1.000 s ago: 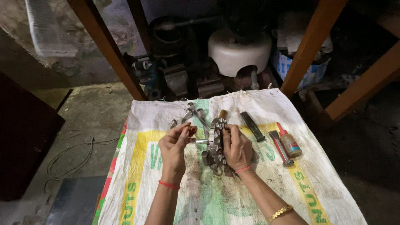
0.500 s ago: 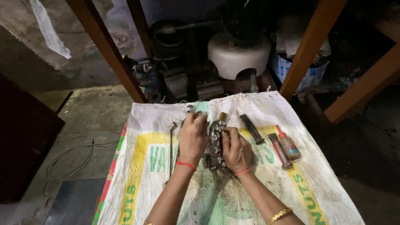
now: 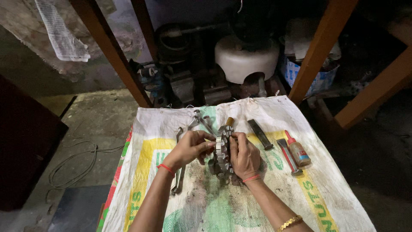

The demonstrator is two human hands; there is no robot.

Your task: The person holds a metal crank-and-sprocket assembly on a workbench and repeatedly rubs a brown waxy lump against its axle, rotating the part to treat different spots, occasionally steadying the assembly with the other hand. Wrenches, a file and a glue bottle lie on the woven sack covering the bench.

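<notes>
While it stands on edge on the white printed woven sack (image 3: 274,202), the grey toothed metal sprocket cluster (image 3: 221,151) is clamped between the left hand (image 3: 192,147) and right hand (image 3: 244,157).

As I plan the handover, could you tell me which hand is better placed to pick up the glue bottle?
Probably the right hand: the glue bottle lies on its side of the sack, while the left hand is across the toothed metal part that both hold.

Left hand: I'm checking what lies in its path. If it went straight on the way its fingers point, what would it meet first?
Probably the toothed metal part held upright between both hands; the left hand is already at it.
</notes>
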